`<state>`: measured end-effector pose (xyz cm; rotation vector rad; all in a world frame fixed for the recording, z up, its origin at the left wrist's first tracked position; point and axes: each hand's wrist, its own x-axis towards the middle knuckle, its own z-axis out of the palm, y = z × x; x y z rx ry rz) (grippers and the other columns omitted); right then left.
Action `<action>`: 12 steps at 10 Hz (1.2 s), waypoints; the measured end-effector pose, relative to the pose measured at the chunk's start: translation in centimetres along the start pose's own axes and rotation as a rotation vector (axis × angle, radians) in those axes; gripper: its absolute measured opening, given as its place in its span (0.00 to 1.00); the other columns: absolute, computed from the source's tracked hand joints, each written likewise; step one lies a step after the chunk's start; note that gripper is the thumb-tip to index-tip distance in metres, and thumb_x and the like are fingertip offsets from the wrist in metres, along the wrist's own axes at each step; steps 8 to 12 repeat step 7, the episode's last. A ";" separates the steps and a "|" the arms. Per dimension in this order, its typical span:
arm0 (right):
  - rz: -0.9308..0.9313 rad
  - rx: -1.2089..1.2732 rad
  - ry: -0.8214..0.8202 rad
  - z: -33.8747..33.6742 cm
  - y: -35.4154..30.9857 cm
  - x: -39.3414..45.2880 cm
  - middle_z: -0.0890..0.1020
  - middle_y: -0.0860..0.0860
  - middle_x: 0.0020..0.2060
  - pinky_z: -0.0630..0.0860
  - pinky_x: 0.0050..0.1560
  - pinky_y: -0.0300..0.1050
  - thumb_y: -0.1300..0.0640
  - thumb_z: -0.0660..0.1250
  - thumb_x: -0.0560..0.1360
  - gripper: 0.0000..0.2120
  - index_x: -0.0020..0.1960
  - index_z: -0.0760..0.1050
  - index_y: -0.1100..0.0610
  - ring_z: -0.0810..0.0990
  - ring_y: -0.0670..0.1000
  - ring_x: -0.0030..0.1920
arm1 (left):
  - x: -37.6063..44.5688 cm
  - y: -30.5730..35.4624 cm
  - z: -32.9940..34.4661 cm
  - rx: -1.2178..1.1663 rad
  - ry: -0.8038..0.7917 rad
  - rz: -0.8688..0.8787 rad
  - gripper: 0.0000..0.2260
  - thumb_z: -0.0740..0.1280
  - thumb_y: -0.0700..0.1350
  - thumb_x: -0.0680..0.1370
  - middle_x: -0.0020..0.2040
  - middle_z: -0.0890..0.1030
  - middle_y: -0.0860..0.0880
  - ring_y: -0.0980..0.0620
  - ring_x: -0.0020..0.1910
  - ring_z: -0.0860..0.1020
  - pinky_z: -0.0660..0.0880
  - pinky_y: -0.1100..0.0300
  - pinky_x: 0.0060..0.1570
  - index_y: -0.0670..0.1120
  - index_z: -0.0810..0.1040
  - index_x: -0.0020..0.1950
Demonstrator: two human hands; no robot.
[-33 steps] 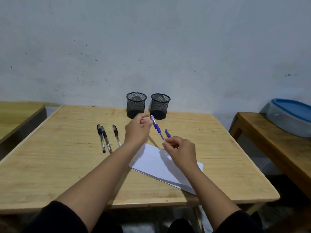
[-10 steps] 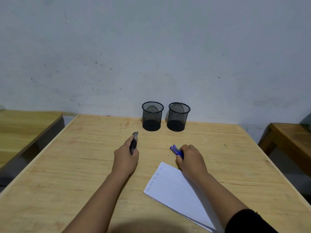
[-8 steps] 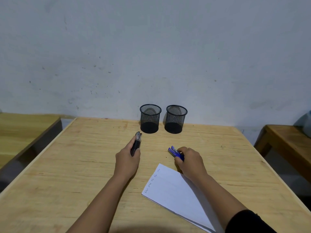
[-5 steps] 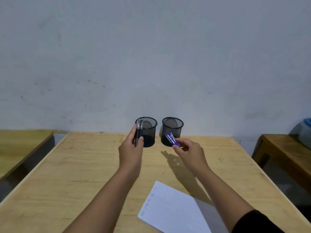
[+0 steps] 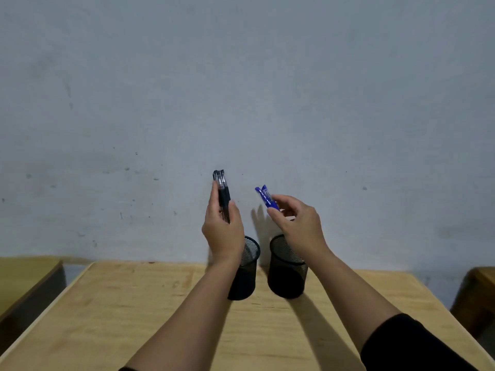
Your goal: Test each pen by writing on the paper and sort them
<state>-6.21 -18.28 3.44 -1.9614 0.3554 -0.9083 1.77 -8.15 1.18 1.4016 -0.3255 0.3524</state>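
1. Left of the cups, a side bench (image 5: 24,279) shows its corner beside the table (image 5: 107,317).
2. Above the left cup (image 5: 245,277), your left hand (image 5: 223,231) is clenched round a bundle of black pens (image 5: 223,194), held upright, caps topmost, clear of the rim.
3. Just right of that cup stands the right cup (image 5: 288,274), the two close but apart, both at the table's far edge by the wall (image 5: 241,89).
4. Above the right cup, your right hand (image 5: 300,226) pinches the blue pens (image 5: 266,198) in its fingertips; they tilt up and left, toward the black pens.
5. Right of the cups, another bench (image 5: 479,293) peeks in.
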 end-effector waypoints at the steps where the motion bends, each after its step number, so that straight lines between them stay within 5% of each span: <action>1: -0.006 0.011 -0.028 0.6 1.6 0.8 0.82 0.42 0.44 0.73 0.40 0.29 0.57 0.69 0.73 0.14 0.59 0.79 0.52 0.77 0.44 0.41 | 0.3 -1.1 0.6 -0.010 0.024 0.006 0.22 0.62 0.42 0.78 0.68 0.73 0.53 0.58 0.66 0.72 0.70 0.62 0.65 0.55 0.65 0.71; 2: -0.013 -0.026 -0.056 0.9 2.9 0.9 0.81 0.43 0.45 0.72 0.41 0.27 0.57 0.69 0.73 0.15 0.60 0.78 0.52 0.77 0.41 0.42 | 0.3 -1.5 0.7 0.044 -0.010 -0.018 0.23 0.60 0.44 0.79 0.68 0.72 0.53 0.57 0.64 0.73 0.69 0.69 0.58 0.57 0.60 0.72; 3: -0.008 -0.084 -0.088 1.0 3.8 0.5 0.80 0.41 0.44 0.71 0.41 0.24 0.57 0.69 0.73 0.16 0.60 0.77 0.50 0.77 0.39 0.43 | 0.3 -1.8 0.5 0.107 -0.090 -0.068 0.25 0.60 0.46 0.79 0.70 0.70 0.51 0.52 0.64 0.73 0.71 0.59 0.61 0.58 0.54 0.73; 4: 0.020 -0.157 -0.122 0.9 4.4 0.0 0.80 0.46 0.44 0.71 0.42 0.25 0.58 0.70 0.72 0.17 0.60 0.76 0.50 0.78 0.44 0.42 | 0.4 -2.1 0.0 0.166 -0.136 -0.094 0.27 0.60 0.43 0.79 0.61 0.77 0.52 0.55 0.53 0.77 0.73 0.68 0.54 0.56 0.52 0.74; 5: 0.048 -0.269 -0.162 0.6 4.7 -0.5 0.81 0.48 0.44 0.69 0.42 0.28 0.57 0.71 0.72 0.16 0.59 0.77 0.53 0.77 0.46 0.42 | 0.5 -1.7 -0.8 0.192 -0.139 -0.102 0.25 0.62 0.41 0.78 0.51 0.78 0.52 0.61 0.44 0.76 0.72 0.72 0.46 0.53 0.57 0.72; 6: 0.073 -0.384 -0.197 0.2 4.3 -0.7 0.83 0.51 0.49 0.67 0.46 0.29 0.58 0.70 0.72 0.16 0.59 0.78 0.56 0.77 0.46 0.44 | 1.0 -1.1 -1.6 0.220 -0.149 -0.103 0.18 0.63 0.40 0.77 0.51 0.78 0.50 0.56 0.46 0.76 0.75 0.58 0.55 0.48 0.68 0.66; 7: 0.109 -0.441 -0.179 -0.4 3.8 -1.4 0.81 0.54 0.56 0.70 0.56 0.36 0.57 0.70 0.72 0.21 0.63 0.75 0.59 0.79 0.50 0.54 | 0.9 -0.4 -2.9 0.341 -0.170 -0.038 0.11 0.63 0.41 0.76 0.54 0.79 0.47 0.55 0.50 0.75 0.71 0.63 0.52 0.46 0.75 0.58; 12: 0.109 -0.441 -0.179 -0.4 3.8 -1.4 0.81 0.54 0.56 0.70 0.56 0.36 0.57 0.70 0.72 0.21 0.63 0.75 0.59 0.79 0.50 0.54 | 0.9 -0.4 -2.9 0.341 -0.170 -0.038 0.11 0.63 0.41 0.76 0.54 0.79 0.47 0.55 0.50 0.75 0.71 0.63 0.52 0.46 0.75 0.58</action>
